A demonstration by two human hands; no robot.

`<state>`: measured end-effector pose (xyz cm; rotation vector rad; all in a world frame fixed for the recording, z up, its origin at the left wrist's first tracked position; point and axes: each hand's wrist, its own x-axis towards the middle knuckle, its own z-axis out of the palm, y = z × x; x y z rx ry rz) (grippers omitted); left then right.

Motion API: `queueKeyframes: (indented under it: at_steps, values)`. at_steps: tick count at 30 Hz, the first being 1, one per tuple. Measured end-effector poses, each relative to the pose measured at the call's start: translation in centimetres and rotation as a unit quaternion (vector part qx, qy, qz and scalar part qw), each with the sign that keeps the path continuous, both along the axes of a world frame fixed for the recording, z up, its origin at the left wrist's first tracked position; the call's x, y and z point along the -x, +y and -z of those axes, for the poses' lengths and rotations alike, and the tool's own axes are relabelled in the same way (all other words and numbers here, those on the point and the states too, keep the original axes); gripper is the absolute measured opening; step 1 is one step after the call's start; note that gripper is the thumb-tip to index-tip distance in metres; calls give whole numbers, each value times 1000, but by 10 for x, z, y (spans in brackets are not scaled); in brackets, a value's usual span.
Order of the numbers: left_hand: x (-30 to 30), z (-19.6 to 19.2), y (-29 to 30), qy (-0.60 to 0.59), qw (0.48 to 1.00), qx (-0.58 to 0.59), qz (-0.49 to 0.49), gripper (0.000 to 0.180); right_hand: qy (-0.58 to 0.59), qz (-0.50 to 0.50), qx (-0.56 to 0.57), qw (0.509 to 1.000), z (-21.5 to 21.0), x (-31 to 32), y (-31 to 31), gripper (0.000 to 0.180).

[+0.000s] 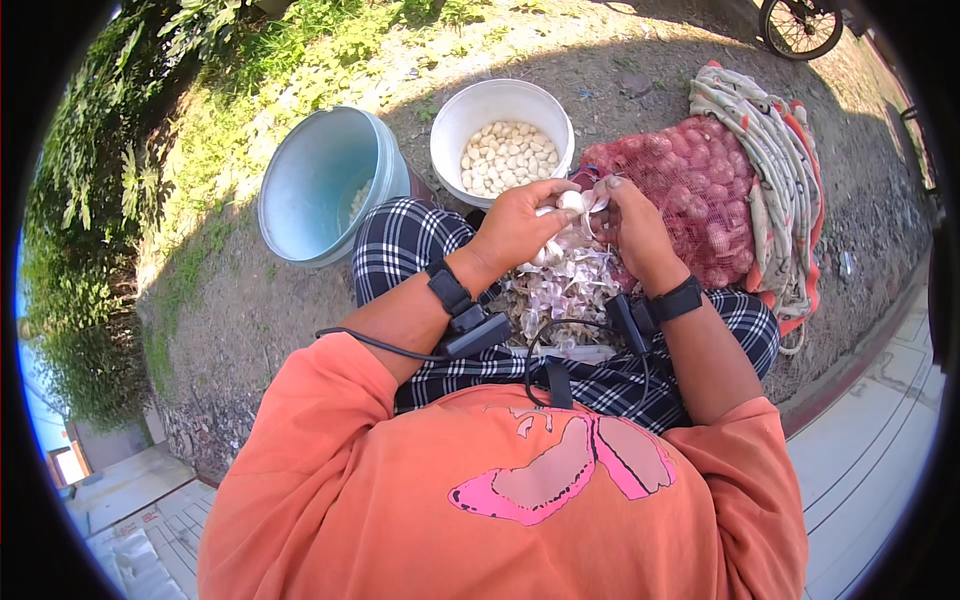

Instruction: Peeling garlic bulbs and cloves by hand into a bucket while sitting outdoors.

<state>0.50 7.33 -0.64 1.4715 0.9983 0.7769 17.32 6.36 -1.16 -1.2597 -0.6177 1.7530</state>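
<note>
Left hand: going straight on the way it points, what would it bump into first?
Past the garlic it pinches, the left hand would probably meet the right hand; the red mesh sack seems to lie beyond, though depth is unclear.

This is an outdoor yard, part in sun and part in shade. Bare dirt [625, 85] makes the ground, with sunlit grass [345, 42] along its far edge and leafy bushes [75, 220] on the left. Buckets [310, 195] and a red mesh sack [705, 190] sit outdoors here. A spoked wheel [803, 27] stands at the top right, and pale paving [870, 425] borders the right side. The lower-left rim, badly bent, seems to show a building [112, 440].
</note>
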Motion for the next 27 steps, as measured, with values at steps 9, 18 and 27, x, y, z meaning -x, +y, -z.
queueKeyframes:
  at_steps: [9,18,27]
  values:
    - [-3,-1,-1,-18,997,65,-37,29,21,26,-109,993,14,20,-7,22]
    - [0,4,4,-178,961,213,11,31,229,-8,3,973,12,3,7,12]
    - [2,7,5,-113,956,269,10,31,-153,-29,-207,966,10,10,5,14]
